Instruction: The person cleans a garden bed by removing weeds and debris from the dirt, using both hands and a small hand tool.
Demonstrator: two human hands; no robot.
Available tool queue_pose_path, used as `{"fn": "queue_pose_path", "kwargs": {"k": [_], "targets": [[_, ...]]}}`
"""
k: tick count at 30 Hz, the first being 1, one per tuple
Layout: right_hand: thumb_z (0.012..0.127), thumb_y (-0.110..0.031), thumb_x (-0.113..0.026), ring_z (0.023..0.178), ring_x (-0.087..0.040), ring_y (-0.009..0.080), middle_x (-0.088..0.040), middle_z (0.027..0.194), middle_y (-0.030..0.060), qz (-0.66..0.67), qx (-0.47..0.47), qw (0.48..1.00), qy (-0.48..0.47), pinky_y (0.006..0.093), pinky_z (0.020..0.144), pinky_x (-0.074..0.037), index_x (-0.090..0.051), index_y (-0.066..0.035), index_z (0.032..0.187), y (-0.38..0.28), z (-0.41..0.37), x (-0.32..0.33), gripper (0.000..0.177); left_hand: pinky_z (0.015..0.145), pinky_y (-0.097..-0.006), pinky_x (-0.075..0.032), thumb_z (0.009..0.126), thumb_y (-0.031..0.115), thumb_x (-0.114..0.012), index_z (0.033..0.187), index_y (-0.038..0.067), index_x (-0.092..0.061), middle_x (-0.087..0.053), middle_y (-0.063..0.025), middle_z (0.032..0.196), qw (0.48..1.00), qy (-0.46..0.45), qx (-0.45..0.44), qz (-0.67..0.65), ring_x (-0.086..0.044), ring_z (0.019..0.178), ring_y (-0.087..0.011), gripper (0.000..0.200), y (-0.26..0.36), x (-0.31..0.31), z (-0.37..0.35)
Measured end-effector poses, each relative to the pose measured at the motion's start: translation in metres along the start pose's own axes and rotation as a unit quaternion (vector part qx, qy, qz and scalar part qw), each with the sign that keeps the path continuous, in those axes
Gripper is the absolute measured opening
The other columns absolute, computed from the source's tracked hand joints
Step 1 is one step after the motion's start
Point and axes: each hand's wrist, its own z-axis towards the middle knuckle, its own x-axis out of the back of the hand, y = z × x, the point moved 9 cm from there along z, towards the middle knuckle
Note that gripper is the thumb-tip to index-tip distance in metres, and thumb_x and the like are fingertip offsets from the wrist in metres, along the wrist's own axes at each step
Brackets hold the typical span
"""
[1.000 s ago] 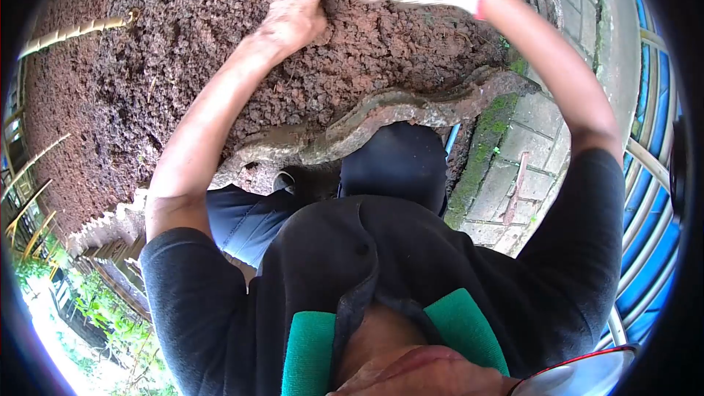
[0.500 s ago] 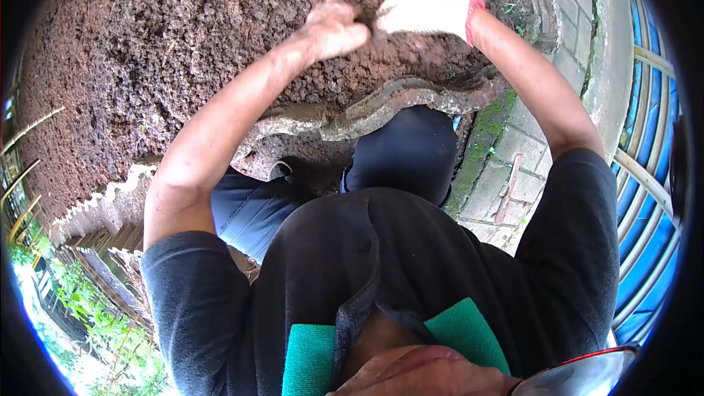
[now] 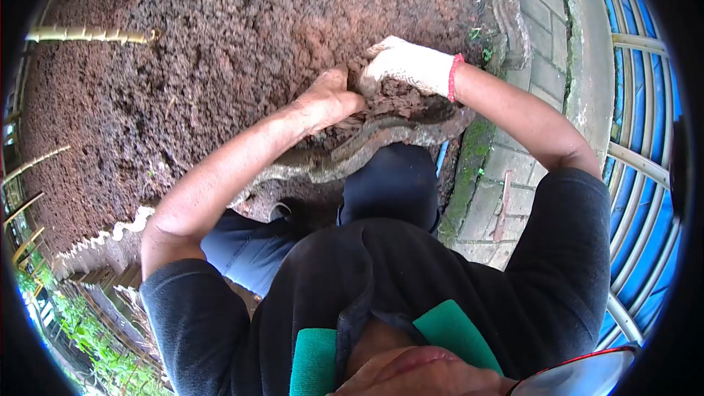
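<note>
Both hands were down working loose soil (image 3: pixel 400 97) near the right end of the bed (image 3: pixel 213 66), just inside its wavy edging (image 3: pixel 389 133); looked like gathering or loosening by hand. The bare left hand (image 3: pixel 331 103) had fingers partly bent into the dirt; the right hand (image 3: pixel 411 70), in a white glove with a red cuff (image 3: pixel 455 77), curled down close beside it. Fingertips hidden, so can't tell how far either was open or whether it gripped a clump. Shifting more probably called for cupped fingers, clear of the edging. Soil looked reddish-brown, lumpy, crumbly, likely damp.
</note>
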Motion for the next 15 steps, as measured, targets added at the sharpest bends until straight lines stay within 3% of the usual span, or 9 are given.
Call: {"fn": "queue_pose_path", "kwargs": {"k": [1, 2, 6, 8, 10, 12, 13, 14, 15], "targets": [[0.088, -0.026, -0.063, 0.096, -0.062, 0.0237, -0.066, 0.109, 0.0118, 0.094, -0.002, 0.995, 0.038, 0.0360, 0.085, -0.050, -0.074, -0.008, 0.103, 0.002, -0.006, 0.012, 0.025, 0.077, -0.0332, -0.054, 0.075, 0.003, -0.061, 0.129, -0.005, -0.048, -0.061, -0.0097, 0.101, 0.988, 0.000, -0.023, -0.152, -0.060, 0.090, -0.0197, 0.056, 0.012, -0.006, 0.001], [0.089, -0.025, -0.063, 0.087, -0.064, 0.0216, -0.068, 0.103, 0.0108, 0.125, -0.006, 0.989, 0.078, 0.0346, 0.076, -0.051, -0.074, -0.007, 0.103, 0.006, -0.009, 0.031, 0.026, 0.065, -0.0350, -0.054, 0.075, 0.002, -0.060, 0.122, -0.003, -0.053, -0.063, -0.0115, 0.101, 0.983, 0.054, -0.008, -0.178, -0.060, 0.086, -0.0173, 0.048, 0.015, -0.003, 0.012], [0.089, -0.030, -0.062, 0.065, -0.067, 0.0160, -0.072, 0.091, 0.0088, 0.164, 0.022, 0.950, 0.265, 0.0296, 0.046, -0.050, -0.073, -0.007, 0.101, -0.003, -0.054, 0.136, 0.028, 0.056, -0.0356, -0.051, 0.076, 0.000, -0.060, 0.109, -0.004, -0.061, -0.063, -0.0127, 0.097, 0.983, 0.064, -0.039, -0.165, -0.060, 0.081, -0.0176, 0.033, 0.134, 0.006, 0.044], [0.090, -0.032, -0.061, 0.075, -0.070, 0.0235, -0.072, 0.092, 0.0106, 0.179, 0.056, 0.925, 0.331, 0.0355, 0.059, -0.056, -0.071, -0.007, 0.106, -0.047, -0.086, 0.191, 0.031, 0.057, -0.0341, -0.051, 0.079, 0.001, -0.060, 0.105, -0.001, -0.067, -0.061, -0.0090, 0.094, 0.979, 0.072, -0.143, -0.130, -0.059, 0.080, -0.0178, 0.028, 0.218, 0.012, 0.058], [0.090, -0.026, -0.057, 0.072, -0.065, 0.0210, -0.068, 0.078, 0.0078, 0.212, 0.151, 0.886, 0.384, 0.0348, 0.064, -0.050, -0.067, -0.004, 0.083, -0.081, -0.104, 0.264, 0.026, 0.046, -0.0368, -0.045, 0.076, 0.009, -0.060, 0.073, 0.000, -0.062, -0.060, -0.0107, 0.064, 0.942, 0.062, -0.218, -0.249, -0.055, 0.050, -0.0214, 0.010, 0.280, 0.035, 0.145], [0.091, -0.023, -0.057, 0.068, -0.064, 0.0190, -0.067, 0.078, 0.0067, 0.242, 0.218, 0.848, 0.418, 0.0320, 0.063, -0.051, -0.067, -0.005, 0.081, -0.080, -0.096, 0.333, 0.023, 0.047, -0.0365, -0.050, 0.070, 0.012, -0.058, 0.076, 0.002, -0.064, -0.064, -0.0142, 0.068, 0.922, 0.078, -0.227, -0.305, -0.063, 0.055, -0.0266, 0.013, 0.328, 0.046, 0.161], [0.092, -0.021, -0.056, 0.068, -0.064, 0.0196, -0.067, 0.075, 0.0068, 0.075, 0.274, 0.823, 0.492, 0.0315, 0.065, -0.053, -0.067, -0.004, 0.081, -0.092, -0.103, 0.360, 0.023, 0.065, -0.0372, -0.056, 0.074, 0.017, -0.057, 0.090, 0.000, -0.068, -0.069, -0.0196, 0.088, 0.939, 0.151, -0.207, -0.229, -0.070, 0.084, -0.0309, 0.026, 0.338, 0.058, 0.151], [0.093, -0.021, -0.054, 0.076, -0.065, 0.0200, -0.069, 0.083, 0.0065, -0.051, 0.220, 0.803, 0.551, 0.0339, 0.075, -0.053, -0.068, -0.005, 0.084, -0.093, -0.102, 0.369, 0.023, 0.074, -0.0383, -0.055, 0.075, 0.018, -0.058, 0.095, -0.002, -0.067, -0.068, -0.0206, 0.096, 0.926, 0.261, -0.197, -0.187, -0.067, 0.094, -0.0311, 0.030, 0.341, 0.077, 0.163], [0.094, -0.024, -0.055, 0.087, -0.065, 0.0209, -0.070, 0.094, 0.0080, -0.384, 0.209, 0.692, 0.574, 0.0350, 0.083, -0.051, -0.069, -0.005, 0.092, -0.085, -0.077, 0.390, 0.024, 0.083, -0.0393, -0.053, 0.075, 0.018, -0.059, 0.100, -0.003, -0.067, -0.066, -0.0216, 0.105, 0.899, 0.369, -0.186, -0.144, -0.064, 0.104, -0.0313, 0.034, 0.340, 0.099, 0.187]]}}
